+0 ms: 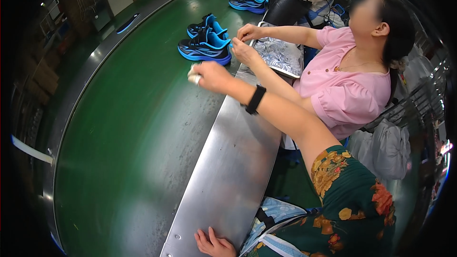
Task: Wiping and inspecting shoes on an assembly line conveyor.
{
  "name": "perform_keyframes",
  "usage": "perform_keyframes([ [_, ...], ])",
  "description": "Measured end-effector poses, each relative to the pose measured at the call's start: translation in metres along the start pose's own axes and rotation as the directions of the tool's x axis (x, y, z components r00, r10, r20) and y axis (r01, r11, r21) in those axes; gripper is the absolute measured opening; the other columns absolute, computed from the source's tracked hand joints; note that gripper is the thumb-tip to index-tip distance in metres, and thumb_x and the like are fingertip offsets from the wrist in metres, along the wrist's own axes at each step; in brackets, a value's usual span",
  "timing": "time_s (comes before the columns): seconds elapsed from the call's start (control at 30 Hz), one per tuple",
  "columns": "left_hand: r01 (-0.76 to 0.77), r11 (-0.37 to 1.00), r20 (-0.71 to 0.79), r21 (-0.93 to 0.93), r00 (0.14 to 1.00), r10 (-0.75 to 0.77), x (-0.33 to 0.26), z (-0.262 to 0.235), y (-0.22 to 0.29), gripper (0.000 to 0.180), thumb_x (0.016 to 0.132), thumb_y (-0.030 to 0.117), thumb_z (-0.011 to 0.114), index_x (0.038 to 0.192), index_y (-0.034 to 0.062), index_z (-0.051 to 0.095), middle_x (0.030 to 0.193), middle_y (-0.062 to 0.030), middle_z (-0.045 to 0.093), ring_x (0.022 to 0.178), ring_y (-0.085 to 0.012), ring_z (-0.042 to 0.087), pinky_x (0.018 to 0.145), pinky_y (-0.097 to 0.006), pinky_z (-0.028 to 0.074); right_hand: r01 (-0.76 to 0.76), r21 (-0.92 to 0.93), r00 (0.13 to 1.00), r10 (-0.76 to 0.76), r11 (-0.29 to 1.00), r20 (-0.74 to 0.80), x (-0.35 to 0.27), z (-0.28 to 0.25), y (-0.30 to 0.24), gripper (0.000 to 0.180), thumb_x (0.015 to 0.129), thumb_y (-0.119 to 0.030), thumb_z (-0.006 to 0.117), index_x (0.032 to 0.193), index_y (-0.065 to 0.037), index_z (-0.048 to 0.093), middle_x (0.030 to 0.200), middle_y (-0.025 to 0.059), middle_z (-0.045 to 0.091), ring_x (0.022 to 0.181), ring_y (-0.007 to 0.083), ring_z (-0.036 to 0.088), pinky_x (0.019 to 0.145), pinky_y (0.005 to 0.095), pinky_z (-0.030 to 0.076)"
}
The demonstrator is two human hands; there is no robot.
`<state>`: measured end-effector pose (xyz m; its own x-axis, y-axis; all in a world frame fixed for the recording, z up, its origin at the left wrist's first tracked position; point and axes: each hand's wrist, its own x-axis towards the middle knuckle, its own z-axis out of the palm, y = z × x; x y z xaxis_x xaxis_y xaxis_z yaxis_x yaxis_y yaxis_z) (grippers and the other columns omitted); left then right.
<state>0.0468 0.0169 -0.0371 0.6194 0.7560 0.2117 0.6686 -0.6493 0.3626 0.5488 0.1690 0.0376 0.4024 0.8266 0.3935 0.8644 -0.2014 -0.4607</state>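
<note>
Nearby, the left hand (214, 244) lies spread and empty on the metal ledge (223, 162), seemingly for support. Farther off, the right hand (212, 76) stretches over the green belt (119, 138), fingers curled, whether gripping anything I cannot tell, just beside black-and-blue shoes (203, 48).

right arm (281, 110): reaches from lower right toward upper centre, elbow slightly bent | right wrist (241, 90): nearly straight | right hand (213, 75): above centre, fingers curled inward, slightly blurred, inside of grip hidden | left hand (215, 246): bottom centre, back up, fingers loosely spread, pointing upward; forearm beyond lower edge
</note>
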Motion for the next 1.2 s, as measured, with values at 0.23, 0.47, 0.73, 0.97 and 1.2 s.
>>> perform_keyframes([
  [0.23, 0.034, 0.999, 0.028, 0.026, 0.999, -0.034, 0.000, -0.001, 0.003, 0.046, 0.078, 0.009, 0.054, 0.123, 0.0095, 0.060, 0.131, -0.0230, 0.050, 0.121, -0.0433, 0.045, 0.101, -0.052, 0.034, -0.308, -0.571, 0.937, 0.348, 0.761, -0.041, 0.047, -0.030, 0.064, 0.030, 0.079, -0.033, 0.068, 0.100, -0.011, 0.068, 0.101, 0.0185, 0.064, 0.098, 0.0362, 0.062, 0.081, 0.0445, 0.050],
  [0.47, 0.012, 1.000, -0.010, -0.002, 1.000, -0.012, -0.003, 0.013, -0.008, 0.044, 0.078, 0.009, 0.053, 0.121, 0.0098, 0.062, 0.130, -0.0225, 0.051, 0.120, -0.0431, 0.047, 0.099, -0.052, 0.036, -0.224, -0.653, 0.968, 0.240, 0.723, -0.066, 0.064, -0.012, 0.098, 0.026, 0.076, -0.026, 0.070, 0.095, -0.008, 0.069, 0.097, 0.0162, 0.064, 0.096, 0.0358, 0.060, 0.078, 0.0473, 0.050],
  [0.73, 0.004, 0.999, -0.015, 0.049, 1.000, -0.003, 0.000, 0.012, -0.006, 0.040, 0.080, 0.010, 0.052, 0.119, 0.0100, 0.063, 0.128, -0.0218, 0.052, 0.119, -0.0428, 0.048, 0.097, -0.051, 0.037, -0.031, -0.865, 0.971, 0.221, 0.502, 0.094, 0.057, 0.008, 0.119, 0.019, 0.076, -0.021, 0.063, 0.092, -0.015, 0.071, 0.103, 0.0076, 0.059, 0.105, 0.0265, 0.049, 0.085, 0.0376, 0.039],
  [0.97, 0.009, 0.998, 0.004, 0.061, 1.000, -0.009, 0.001, 0.008, 0.004, 0.037, 0.083, 0.012, 0.051, 0.118, 0.0095, 0.063, 0.127, -0.0211, 0.053, 0.118, -0.0425, 0.048, 0.098, -0.051, 0.037, -0.091, -0.826, 0.976, 0.217, 0.556, 0.038, 0.053, 0.011, 0.129, 0.017, 0.080, -0.017, 0.059, 0.092, -0.016, 0.071, 0.095, 0.0057, 0.066, 0.104, 0.0261, 0.053, 0.088, 0.0410, 0.037],
  [1.2, 0.016, 0.999, -0.023, 0.041, 1.000, -0.015, 0.003, 0.011, 0.013, 0.036, 0.084, 0.012, 0.051, 0.117, 0.0102, 0.064, 0.128, -0.0201, 0.053, 0.118, -0.0420, 0.049, 0.098, -0.051, 0.036, -0.271, -0.628, 0.904, 0.417, 0.730, 0.095, 0.076, -0.014, 0.137, 0.023, 0.074, -0.023, 0.063, 0.095, -0.020, 0.072, 0.094, 0.0098, 0.069, 0.096, 0.0301, 0.064, 0.082, 0.0432, 0.048],
])
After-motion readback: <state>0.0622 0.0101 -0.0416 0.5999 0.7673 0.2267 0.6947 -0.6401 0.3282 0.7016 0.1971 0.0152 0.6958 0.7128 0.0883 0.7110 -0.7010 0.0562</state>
